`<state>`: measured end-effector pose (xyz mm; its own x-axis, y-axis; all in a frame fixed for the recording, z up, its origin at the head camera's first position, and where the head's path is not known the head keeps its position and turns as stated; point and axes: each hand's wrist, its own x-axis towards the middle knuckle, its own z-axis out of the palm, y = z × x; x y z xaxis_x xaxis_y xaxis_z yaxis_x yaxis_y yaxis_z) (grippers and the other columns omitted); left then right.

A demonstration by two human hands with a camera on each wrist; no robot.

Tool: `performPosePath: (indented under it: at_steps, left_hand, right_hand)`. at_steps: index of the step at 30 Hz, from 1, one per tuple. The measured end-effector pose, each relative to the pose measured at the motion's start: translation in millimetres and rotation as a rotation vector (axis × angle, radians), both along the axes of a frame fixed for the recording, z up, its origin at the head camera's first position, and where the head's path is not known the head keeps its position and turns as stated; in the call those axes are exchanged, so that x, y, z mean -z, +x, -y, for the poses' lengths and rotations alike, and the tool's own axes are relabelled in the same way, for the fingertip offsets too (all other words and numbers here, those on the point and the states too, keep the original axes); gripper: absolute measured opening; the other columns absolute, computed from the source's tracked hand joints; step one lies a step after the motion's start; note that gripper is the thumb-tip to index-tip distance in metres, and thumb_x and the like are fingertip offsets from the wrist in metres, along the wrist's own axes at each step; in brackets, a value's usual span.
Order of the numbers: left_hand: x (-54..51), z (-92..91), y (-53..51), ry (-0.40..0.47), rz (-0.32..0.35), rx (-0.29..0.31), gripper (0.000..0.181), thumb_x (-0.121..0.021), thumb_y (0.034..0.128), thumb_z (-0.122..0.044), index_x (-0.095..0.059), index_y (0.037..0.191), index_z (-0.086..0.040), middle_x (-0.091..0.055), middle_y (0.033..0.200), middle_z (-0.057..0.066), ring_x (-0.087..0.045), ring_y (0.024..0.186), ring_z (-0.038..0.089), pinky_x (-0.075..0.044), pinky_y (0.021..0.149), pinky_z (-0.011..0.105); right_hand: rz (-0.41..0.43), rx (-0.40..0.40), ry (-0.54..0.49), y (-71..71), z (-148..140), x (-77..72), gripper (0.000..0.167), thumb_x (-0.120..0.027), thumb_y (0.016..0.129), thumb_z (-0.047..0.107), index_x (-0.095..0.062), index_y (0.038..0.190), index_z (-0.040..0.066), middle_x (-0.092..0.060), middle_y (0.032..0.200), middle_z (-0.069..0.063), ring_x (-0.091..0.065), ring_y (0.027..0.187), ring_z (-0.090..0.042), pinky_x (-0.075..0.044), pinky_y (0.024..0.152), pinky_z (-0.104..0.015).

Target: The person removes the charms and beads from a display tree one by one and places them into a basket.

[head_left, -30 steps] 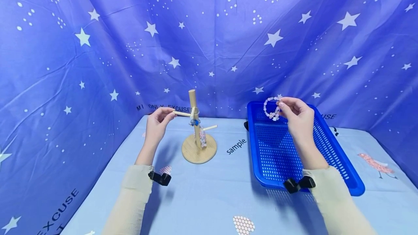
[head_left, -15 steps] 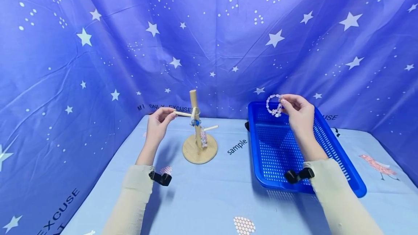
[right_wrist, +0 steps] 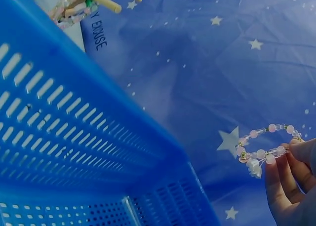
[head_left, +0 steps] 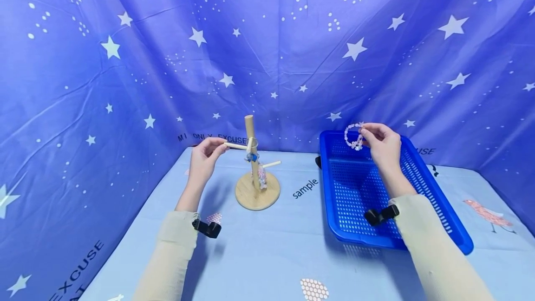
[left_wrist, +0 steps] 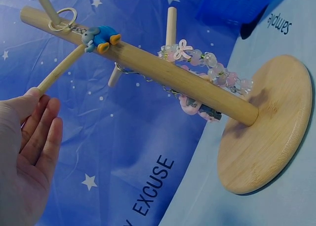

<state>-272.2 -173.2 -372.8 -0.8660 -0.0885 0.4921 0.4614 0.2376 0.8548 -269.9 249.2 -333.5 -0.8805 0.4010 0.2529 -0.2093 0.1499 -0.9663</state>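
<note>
A wooden stand (head_left: 250,127) with side pegs stands upright on its round base (left_wrist: 276,137). My left hand (head_left: 204,159) pinches the end of one peg (left_wrist: 61,68) between thumb and fingers. A keyring with a blue figure (left_wrist: 102,37) hangs near the stand's top; a pink and clear bead bracelet (left_wrist: 217,70) and a pink charm (left_wrist: 190,106) hang lower. Above the far part of the blue basket (head_left: 328,189), my right hand (head_left: 384,147) pinches another pink and clear bead bracelet (right_wrist: 271,129) by its edge, with a white charm (right_wrist: 254,168) dangling from it.
The blue basket lies to the right of the stand, on a light blue cloth (head_left: 267,254) printed with "sample". Behind and at the sides hangs a blue star-patterned curtain (head_left: 251,59). Each wrist wears a black camera.
The bracelet in my right hand rose slightly, then settled a little lower, and turned somewhat. My left hand keeps its pinch on the peg. The whole head view has shifted slightly.
</note>
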Motion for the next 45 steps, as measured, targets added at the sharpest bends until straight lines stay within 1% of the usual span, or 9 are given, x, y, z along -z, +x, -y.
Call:
performPosePath:
  at_steps: [9,13,17,21,24,30,36,42,45]
  left_hand:
    - [1.5,0.8,-0.9,-0.012,-0.002,-0.002,0.022,-0.066,0.0961,-0.012,-0.068,0.11,0.005,-0.07,0.105,0.025,-0.068,0.083,-0.006,-0.059,0.082,0.014]
    - [0.6,1.3,-1.0,-0.003,0.002,0.006,0.022,-0.065,0.0964,-0.011,-0.067,0.11,0.007,-0.069,0.106,0.029,-0.067,0.083,-0.006,-0.059,0.083,0.014]
    - [0.3,1.0,-1.6,0.007,0.008,0.011,0.022,-0.066,0.096,-0.01,-0.067,0.11,0.008,-0.067,0.107,0.032,-0.067,0.082,-0.006,-0.058,0.083,0.014]
    - [0.8,0.7,-2.1,0.006,0.009,0.006,0.022,-0.066,0.0958,-0.009,-0.067,0.109,0.008,-0.069,0.106,0.029,-0.068,0.082,-0.006,-0.059,0.083,0.014]
    - [1.0,0.8,-1.7,0.0,0.01,0.001,0.022,-0.066,0.096,-0.01,-0.067,0.11,0.006,-0.071,0.104,0.019,-0.068,0.083,-0.006,-0.059,0.083,0.015]
    - [1.4,0.9,-1.1,-0.001,-0.002,0.003,0.02,-0.067,0.0953,-0.011,-0.068,0.109,0.005,-0.071,0.097,0.002,-0.069,0.083,-0.004,-0.059,0.083,0.016]
    - [0.3,0.5,-1.2,0.003,-0.007,0.009,0.02,-0.067,0.0952,-0.01,-0.068,0.109,0.005,-0.072,0.098,0.007,-0.069,0.083,-0.004,-0.06,0.082,0.016]
    - [0.7,1.2,-1.9,-0.002,-0.011,0.005,0.02,-0.067,0.0954,-0.01,-0.068,0.108,0.005,-0.072,0.098,0.01,-0.069,0.082,-0.004,-0.06,0.082,0.016]
    - [1.6,1.5,-2.2,-0.003,-0.011,0.005,0.02,-0.067,0.0952,-0.01,-0.068,0.108,0.005,-0.072,0.099,0.018,-0.069,0.082,-0.004,-0.06,0.082,0.016]
  right_hand:
    - [0.062,-0.049,0.104,-14.9,-7.9,13.4,0.025,-0.064,0.097,0.009,-0.065,0.117,-0.006,-0.064,0.078,0.026,-0.062,0.078,0.008,-0.059,0.073,-0.011]
    - [0.061,-0.08,0.147,-20.3,-10.1,21.3,0.021,-0.065,0.096,0.008,-0.067,0.112,-0.005,-0.064,0.076,0.026,-0.063,0.075,0.007,-0.06,0.071,-0.013]
    - [0.045,-0.141,0.116,-26.6,-14.5,31.3,0.018,-0.07,0.093,0.009,-0.07,0.106,-0.003,-0.067,0.075,0.022,-0.064,0.072,0.005,-0.06,0.065,-0.014]
    - [0.136,-0.152,0.18,-25.3,-10.8,32.1,0.028,-0.066,0.096,0.008,-0.063,0.116,-0.011,-0.063,0.073,0.025,-0.063,0.072,0.007,-0.061,0.07,-0.015]
    - [0.206,-0.189,0.217,-26.7,-11.6,35.1,0.032,-0.062,0.098,0.008,-0.059,0.122,-0.013,-0.061,0.073,0.026,-0.062,0.072,0.009,-0.061,0.075,-0.018]
    - [0.31,-0.273,0.281,-28.2,-13.5,39.1,0.033,-0.057,0.101,0.008,-0.057,0.126,-0.013,-0.065,0.082,0.016,-0.064,0.074,0.006,-0.062,0.084,-0.028]
    - [0.38,-0.354,0.302,-32.0,-16.3,43.5,0.033,-0.059,0.099,0.006,-0.056,0.127,-0.013,-0.069,0.089,0.008,-0.065,0.076,0.004,-0.062,0.085,-0.027]
    - [0.447,-0.495,0.186,-40.9,-25.4,50.5,0.017,-0.061,0.096,-0.001,-0.063,0.11,-0.01,-0.07,0.078,0.008,-0.069,0.074,-0.003,-0.063,0.078,-0.024]
    - [0.499,-0.537,0.185,-43.2,-27.6,53.1,0.019,-0.058,0.097,-0.002,-0.061,0.113,-0.012,-0.071,0.08,0.006,-0.069,0.075,-0.004,-0.063,0.079,-0.024]
